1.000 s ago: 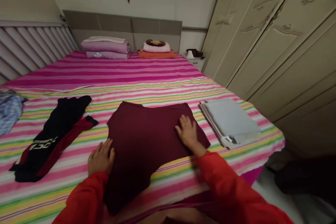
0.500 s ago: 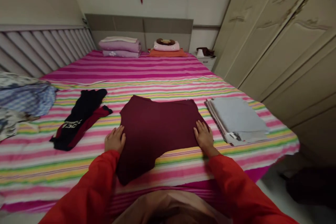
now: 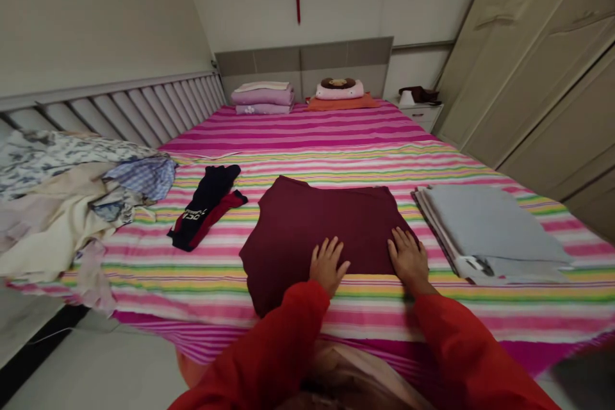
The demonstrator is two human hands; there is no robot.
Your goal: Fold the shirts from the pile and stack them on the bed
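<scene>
A dark maroon shirt (image 3: 317, 218) lies spread flat on the striped bed in front of me. My left hand (image 3: 328, 264) rests flat on its near edge, around the middle, with the fingers stretched out. At the shirt's right end, my right hand (image 3: 407, 256) presses down with its fingers extended. Just right of that hand sits a stack of folded grey clothes (image 3: 490, 230). To the left of the shirt lies a black and red garment (image 3: 206, 205) with white lettering.
A heap of loose clothes (image 3: 72, 198) covers the bed's left side, by the slatted rail (image 3: 144, 112). Folded purple bedding (image 3: 263, 97) and a pink pillow (image 3: 339, 90) sit near the headboard (image 3: 346, 59). A wardrobe (image 3: 523, 77) and nightstand (image 3: 420, 114) stand at right.
My left hand has moved right, from beside the shirt's left part onto its near middle edge. My right hand stays at the right end. The view has turned left.
</scene>
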